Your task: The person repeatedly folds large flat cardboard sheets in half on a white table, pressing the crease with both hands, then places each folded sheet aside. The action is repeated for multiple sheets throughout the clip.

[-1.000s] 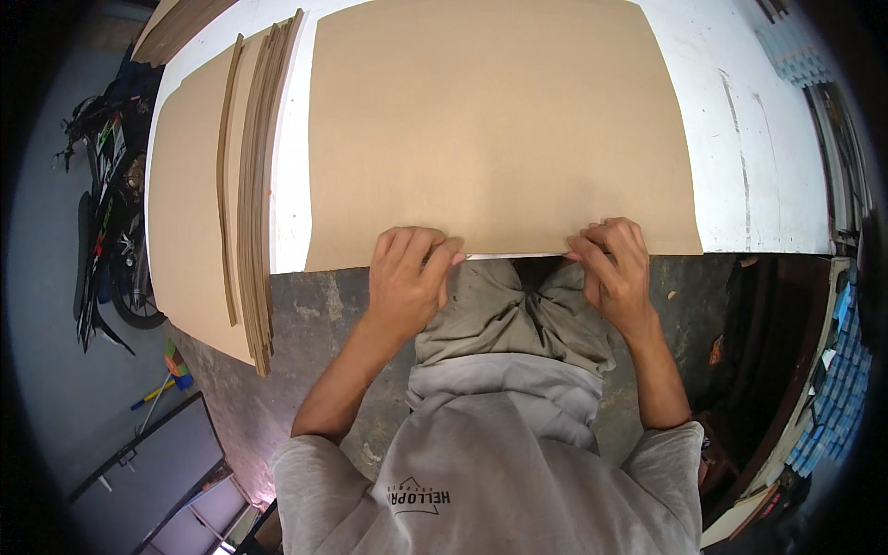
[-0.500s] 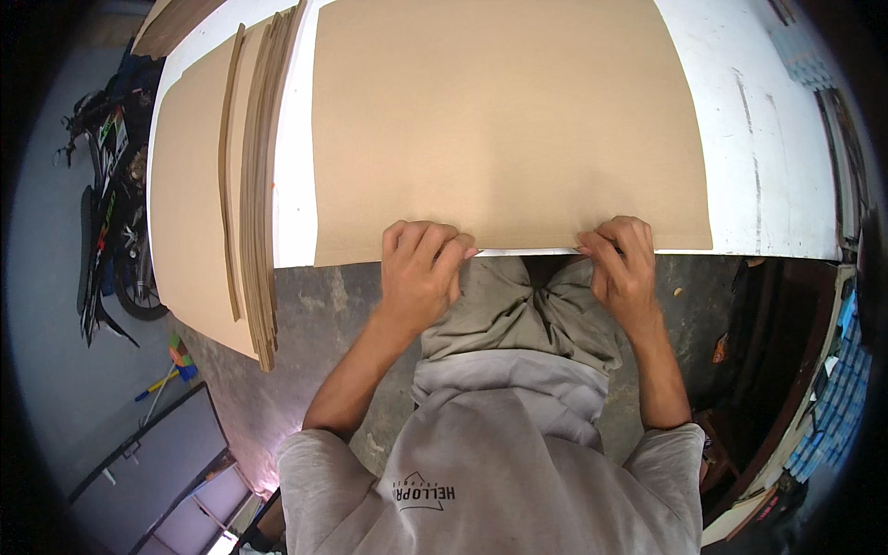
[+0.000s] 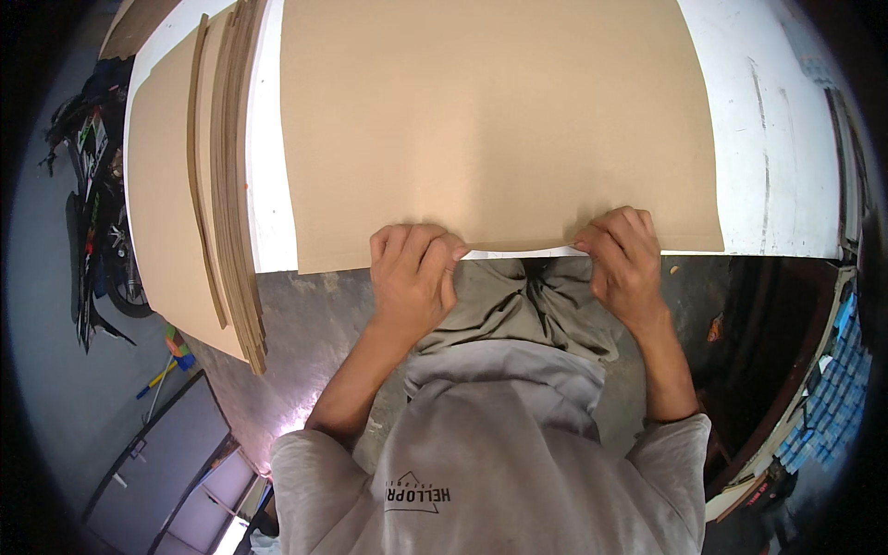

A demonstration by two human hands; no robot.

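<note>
A large tan cardboard sheet (image 3: 490, 129) lies flat on the white tabletop (image 3: 758, 139), its near edge close to the table's front edge. My left hand (image 3: 412, 277) grips that near edge left of centre, fingers curled on top and thumb pointing inward. Right of centre, my right hand (image 3: 624, 264) holds the same edge in a similar curled grip. Between the two thumbs the sheet's edge bows up slightly, and a thin white strip shows below it. The undersides of both grips are hidden.
To the left lies a stack of cardboard sheets (image 3: 171, 194), overhanging the table's front. A motorbike (image 3: 102, 203) stands beyond the table's left side. A grey cabinet (image 3: 157, 453) is at lower left, and blue-wrapped packs (image 3: 828, 398) sit at the right.
The sheet's near edge between my hands now curves upward more. My hands have spread slightly apart along it. The whole view has shifted a little.
</note>
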